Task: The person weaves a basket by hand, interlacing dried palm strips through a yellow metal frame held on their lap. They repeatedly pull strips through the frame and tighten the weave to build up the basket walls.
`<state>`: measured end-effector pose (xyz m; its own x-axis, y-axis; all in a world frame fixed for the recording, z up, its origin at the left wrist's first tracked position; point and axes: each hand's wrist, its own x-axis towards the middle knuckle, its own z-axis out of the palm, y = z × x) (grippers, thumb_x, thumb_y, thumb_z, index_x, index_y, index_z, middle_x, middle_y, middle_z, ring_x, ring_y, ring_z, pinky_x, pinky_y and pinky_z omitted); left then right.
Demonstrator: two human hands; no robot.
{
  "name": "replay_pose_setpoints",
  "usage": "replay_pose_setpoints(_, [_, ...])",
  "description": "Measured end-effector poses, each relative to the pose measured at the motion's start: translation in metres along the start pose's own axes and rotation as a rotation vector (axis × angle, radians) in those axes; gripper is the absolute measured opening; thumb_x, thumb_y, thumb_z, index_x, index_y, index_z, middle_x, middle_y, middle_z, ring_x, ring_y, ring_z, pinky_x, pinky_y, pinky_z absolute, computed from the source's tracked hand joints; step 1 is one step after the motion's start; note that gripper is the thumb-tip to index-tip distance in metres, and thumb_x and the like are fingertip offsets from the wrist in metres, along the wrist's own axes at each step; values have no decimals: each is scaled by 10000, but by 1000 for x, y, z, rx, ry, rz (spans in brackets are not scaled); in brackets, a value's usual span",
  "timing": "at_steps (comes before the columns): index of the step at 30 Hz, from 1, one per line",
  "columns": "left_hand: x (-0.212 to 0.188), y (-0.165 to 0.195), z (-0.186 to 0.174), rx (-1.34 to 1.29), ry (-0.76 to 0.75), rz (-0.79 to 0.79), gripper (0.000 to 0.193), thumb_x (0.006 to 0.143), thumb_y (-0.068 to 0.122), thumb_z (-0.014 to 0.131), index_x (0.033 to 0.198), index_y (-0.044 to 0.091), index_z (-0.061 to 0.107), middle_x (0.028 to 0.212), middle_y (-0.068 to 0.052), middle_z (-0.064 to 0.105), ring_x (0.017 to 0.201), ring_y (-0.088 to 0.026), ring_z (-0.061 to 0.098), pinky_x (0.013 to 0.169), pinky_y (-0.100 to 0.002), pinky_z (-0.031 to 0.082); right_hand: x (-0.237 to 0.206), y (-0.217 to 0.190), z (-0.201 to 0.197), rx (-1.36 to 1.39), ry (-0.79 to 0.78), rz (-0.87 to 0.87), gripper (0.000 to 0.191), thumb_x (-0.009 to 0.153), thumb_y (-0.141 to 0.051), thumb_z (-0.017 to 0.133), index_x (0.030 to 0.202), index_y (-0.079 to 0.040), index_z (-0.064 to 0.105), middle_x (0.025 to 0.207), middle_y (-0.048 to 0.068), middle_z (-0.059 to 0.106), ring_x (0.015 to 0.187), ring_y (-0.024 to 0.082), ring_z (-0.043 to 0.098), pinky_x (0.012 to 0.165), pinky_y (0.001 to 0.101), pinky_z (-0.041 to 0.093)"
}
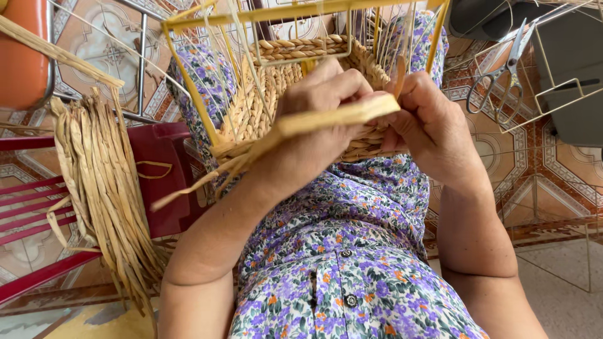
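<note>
Left hand (323, 103) fingers pinching flat straw strand (333, 116) against woven basket (295, 81).

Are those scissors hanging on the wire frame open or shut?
Shut, it seems. The scissors hang from the wire frame with blades together pointing up and the handle loops side by side below.

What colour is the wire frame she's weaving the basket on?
Yellow; the frame shows best in the head view, around the half-woven basket.

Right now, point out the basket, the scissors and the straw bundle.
basket (264, 107), head view, on its woven side wall.
scissors (502, 78), head view, near the pivot, above the handles.
straw bundle (103, 188), head view, on the middle of the hanging strands.
</note>
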<state>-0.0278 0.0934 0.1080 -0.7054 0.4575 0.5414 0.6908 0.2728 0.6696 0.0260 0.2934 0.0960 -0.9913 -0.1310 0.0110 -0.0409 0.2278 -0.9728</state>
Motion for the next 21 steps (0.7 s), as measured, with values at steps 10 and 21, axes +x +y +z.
replay_pose_setpoints(10, [-23, 48, -30, -912, -55, -362, 477, 1101, 474, 529, 1420, 120, 510, 1241, -74, 701, 1055, -163, 765, 1003, -303, 652, 7, -12, 17, -373, 103, -88, 113, 991, -20, 703, 1100, -42, 721, 861, 55, 752, 731, 93, 722, 602, 247, 566])
replay_pose_setpoints(21, [-39, 39, -24, 311, -2, -71, 410, 921, 83, 766, 1280, 56, 569, 1208, -148, 676, 1102, -289, 648, 962, -415, 573, 1, -15, 15, -447, 8, -316, 25, 1054, -18, 606, 1079, -23, 601, 1150, 122, 735, 957, 212, 753, 789, 311, 608])
